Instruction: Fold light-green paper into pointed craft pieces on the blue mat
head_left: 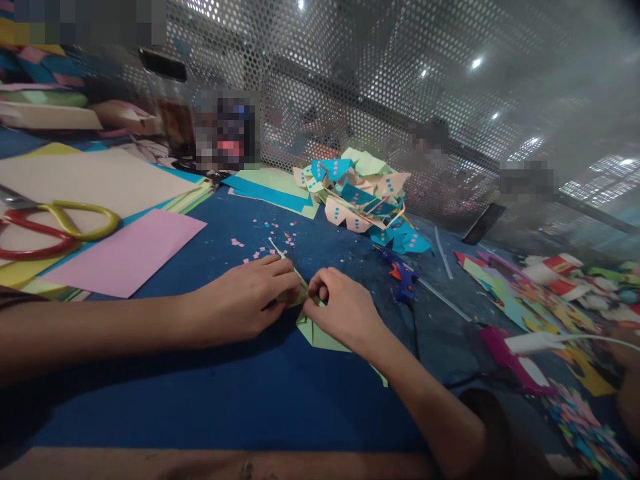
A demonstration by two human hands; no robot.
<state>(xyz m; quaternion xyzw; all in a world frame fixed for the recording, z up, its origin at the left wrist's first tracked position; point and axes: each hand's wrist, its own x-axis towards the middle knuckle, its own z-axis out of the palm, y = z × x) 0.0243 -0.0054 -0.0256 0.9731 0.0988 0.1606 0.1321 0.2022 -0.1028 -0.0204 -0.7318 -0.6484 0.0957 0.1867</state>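
Note:
A light green folded paper piece lies low over the blue table between my hands. My left hand is closed on its upper left part, fingertips pressed together near the middle. My right hand pinches the same paper, thumb and forefinger curled beside the left fingertips. A thin strip of the paper points up past the left fingers, and another end shows under the right wrist. My fingers cover the fold itself. Small pink paper bits are scattered just beyond my left hand.
Blue and peach paper masks are piled at the back. Right of them lies a blue glue gun with its cord. Red-and-yellow-handled scissors and a pink sheet rest on stacked paper at left. A magenta power strip sits at right.

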